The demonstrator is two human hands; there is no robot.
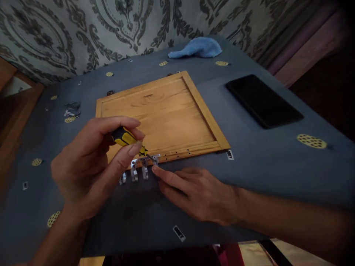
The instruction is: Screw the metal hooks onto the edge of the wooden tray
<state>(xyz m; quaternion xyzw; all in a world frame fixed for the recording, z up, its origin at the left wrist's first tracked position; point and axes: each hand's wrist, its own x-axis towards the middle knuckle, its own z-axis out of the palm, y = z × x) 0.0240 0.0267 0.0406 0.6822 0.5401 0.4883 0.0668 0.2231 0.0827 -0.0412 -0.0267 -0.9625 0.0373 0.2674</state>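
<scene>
My left hand [83, 162] is closed around the black-and-yellow handle of a screwdriver [126, 139]. The screwdriver slants down to the right, its tip at a screw by the rightmost metal hook [155, 161]. At that same hook, my right hand [196, 194] has its index fingertip pressed, with the thumb partly hidden below. Several silver hooks [145, 171] line the near edge of a framed wooden panel [158, 111], which lies flat on the table. Small dark holes run along this edge to the right of the hooks. My left hand covers the panel's near left corner.
A black tablet or large phone [264, 101] lies to the right on the grey-blue tablecloth [194, 229]. Behind the panel is a crumpled blue cloth [198, 48]. Small metal pieces [72, 113] sit at the left. A patterned curtain [122, 26] hangs along the back edge.
</scene>
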